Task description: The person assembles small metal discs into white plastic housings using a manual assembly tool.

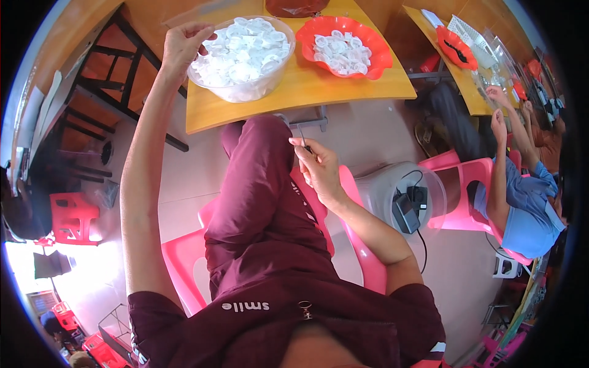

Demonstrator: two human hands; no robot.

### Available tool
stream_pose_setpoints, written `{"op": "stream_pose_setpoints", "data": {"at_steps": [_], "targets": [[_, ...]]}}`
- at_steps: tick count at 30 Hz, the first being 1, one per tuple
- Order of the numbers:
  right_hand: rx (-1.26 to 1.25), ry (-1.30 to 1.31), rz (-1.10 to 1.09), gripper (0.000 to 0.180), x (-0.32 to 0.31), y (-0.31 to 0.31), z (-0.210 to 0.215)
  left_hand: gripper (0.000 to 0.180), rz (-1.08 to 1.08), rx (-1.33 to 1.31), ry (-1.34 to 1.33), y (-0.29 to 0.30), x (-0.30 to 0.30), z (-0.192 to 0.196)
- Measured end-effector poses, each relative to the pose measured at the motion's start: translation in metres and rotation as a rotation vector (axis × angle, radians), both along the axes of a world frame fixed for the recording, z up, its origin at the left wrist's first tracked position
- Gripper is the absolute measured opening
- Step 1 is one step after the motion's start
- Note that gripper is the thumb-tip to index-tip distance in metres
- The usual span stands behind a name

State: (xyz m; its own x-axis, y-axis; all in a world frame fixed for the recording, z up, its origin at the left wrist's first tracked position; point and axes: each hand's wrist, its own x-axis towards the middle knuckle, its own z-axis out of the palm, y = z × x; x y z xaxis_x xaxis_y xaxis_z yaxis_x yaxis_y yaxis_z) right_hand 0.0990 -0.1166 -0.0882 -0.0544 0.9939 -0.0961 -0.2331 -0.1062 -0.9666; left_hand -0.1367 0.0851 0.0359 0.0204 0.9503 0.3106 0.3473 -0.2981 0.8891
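A clear round tub (245, 93) heaped with small white translucent plastic pieces (245, 49) stands on the yellow table in front of me. At its left rim is my left hand (186, 48), thumb and fingers drawn together close to the pieces; whether something is pinched between them is too small to make out. My right hand (320, 170) is held above my right knee. Between its thumb and fingers is a thin, pointed metal tool (302, 136), its tip upward. To the tub's right, a red scalloped bowl (381, 54) holds more of the white pieces.
The wooden table (294, 95) has its near edge over my legs. Right of my pink chair (362, 251), a translucent bin (383, 184) carries black power adapters (406, 211) with a cable. Farther right, a person in blue (527, 208) works at another table (457, 80).
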Motion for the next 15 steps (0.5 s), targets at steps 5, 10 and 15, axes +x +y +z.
{"op": "stream_pose_setpoints", "data": {"at_steps": [5, 10, 15], "targets": [[0.003, -0.01, 0.002, 0.024, -0.003, -0.003, 0.001, 0.022, -0.044, -0.037, 0.335, 0.018, -0.002, -0.002], [-0.016, -0.047, -0.015, 0.024, -0.011, -0.003, -0.006, 0.038, -0.089, 0.172, 0.678, 0.048, 0.046, -0.021], [-0.009, -0.044, -0.055, 0.022, -0.006, 0.0, -0.008, 0.021, -0.135, 0.199, 0.879, 0.024, 0.088, -0.021]]}}
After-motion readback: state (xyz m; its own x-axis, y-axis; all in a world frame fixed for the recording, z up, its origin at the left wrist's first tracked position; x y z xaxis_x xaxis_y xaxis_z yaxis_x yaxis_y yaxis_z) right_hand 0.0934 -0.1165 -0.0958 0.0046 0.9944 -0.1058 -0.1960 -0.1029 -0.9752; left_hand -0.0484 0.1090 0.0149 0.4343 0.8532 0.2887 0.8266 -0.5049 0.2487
